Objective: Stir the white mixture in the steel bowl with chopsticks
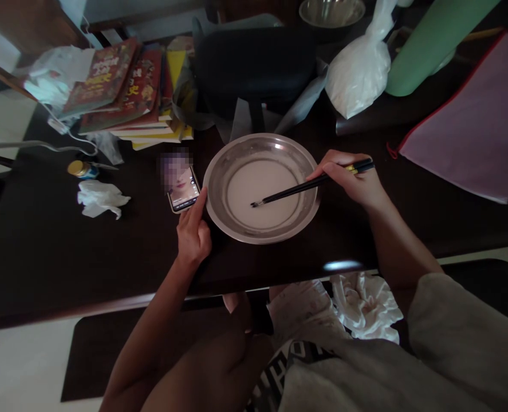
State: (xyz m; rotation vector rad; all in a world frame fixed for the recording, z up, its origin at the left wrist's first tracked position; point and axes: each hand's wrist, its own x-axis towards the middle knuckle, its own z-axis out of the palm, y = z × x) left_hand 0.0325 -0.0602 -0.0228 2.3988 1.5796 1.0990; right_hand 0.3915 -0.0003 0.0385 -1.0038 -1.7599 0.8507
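A wide metal bowl (261,187) is set on the dark desk (43,252), directly in front of the seated person. A thin layer of pale, milky liquid (260,191) is held in the flat bottom of the bowl.

Right hand (351,182): positioned at the right rim of the bowl. A pair of black chopsticks (311,184) is pinched between thumb and fingers (326,170), the fingers clenched around the upper ends. The tips are lowered to the liquid near the bowl's centre; whether the bottom is touched cannot be told.

Left hand (192,232): placed just left of the bowl, at its lower-left rim. A phone (184,191) lies flat on the desk there, and its lower edge is touched by the extended index finger. The other fingers are loosely curled; nothing is grasped.

Judged: stirring of the liquid is in hand. For a good result, the tips would be kept low and moved in small circles, well inside the sloped wall, since the layer is shallow and easily slopped over the rim. The bowl is not steadied by either hand, so light pressure is advised.

Left of the bowl: crumpled tissue (100,200) and a small capped jar (82,169). Behind the bowl: stacked books (125,91), a black pouch (254,66), a knotted white plastic bag (359,71).
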